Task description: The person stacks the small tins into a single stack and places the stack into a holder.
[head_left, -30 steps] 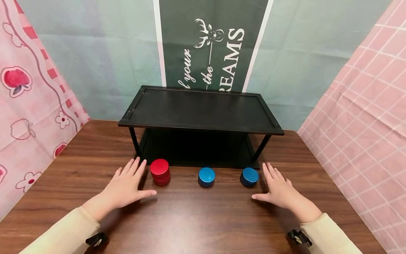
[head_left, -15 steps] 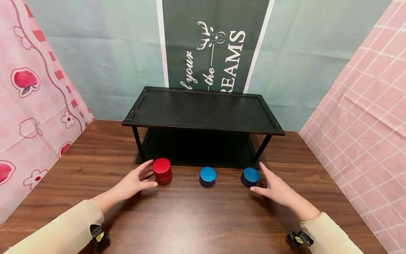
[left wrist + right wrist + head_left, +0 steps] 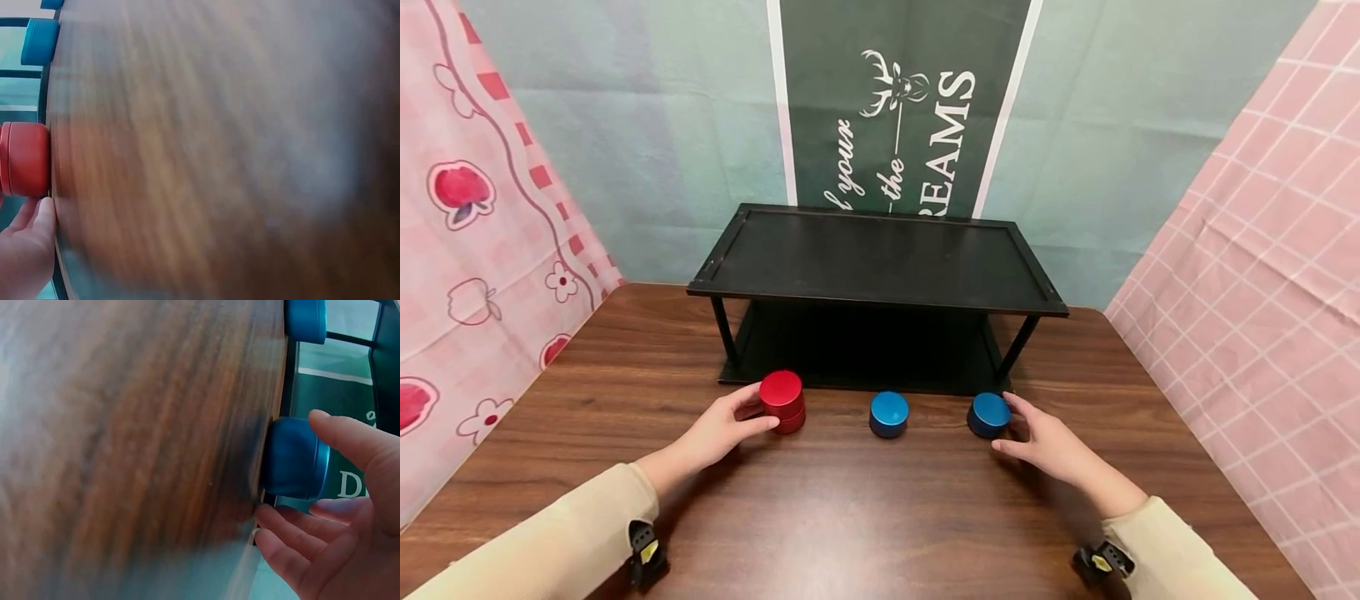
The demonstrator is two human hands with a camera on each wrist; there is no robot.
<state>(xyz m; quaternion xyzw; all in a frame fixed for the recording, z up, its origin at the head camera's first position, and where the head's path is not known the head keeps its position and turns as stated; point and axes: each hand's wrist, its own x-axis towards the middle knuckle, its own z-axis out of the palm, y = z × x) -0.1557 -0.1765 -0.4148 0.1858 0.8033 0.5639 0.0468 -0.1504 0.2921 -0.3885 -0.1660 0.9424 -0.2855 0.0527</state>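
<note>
A round red tin (image 3: 782, 402), tall with a seam round its middle, stands upright at the left of a row on the table. My left hand (image 3: 722, 429) reaches round its left side, thumb at its lower front and fingers partly hidden behind it. In the left wrist view, the left fingertips (image 3: 46, 209) lie right at the tin's side. At the row's right end is a low blue tin (image 3: 988, 415). My right hand (image 3: 1052, 442) curves loosely beside it, thumb in front and fingers at its far right side. Another blue tin (image 3: 889, 414) stands in the middle, touched by neither hand.
Behind the tins stands a black two-level rack (image 3: 880, 258), its lower shelf (image 3: 865, 350) close to them. The wooden table (image 3: 880, 508) runs out in front. Pink curtains (image 3: 1262, 275) hang at both sides, a green printed cloth (image 3: 910, 108) at the back.
My left hand has moved from spread fingers beside the red tin to fingers round it. My right fingers have bent inward about the right blue tin. The tins have stayed put.
</note>
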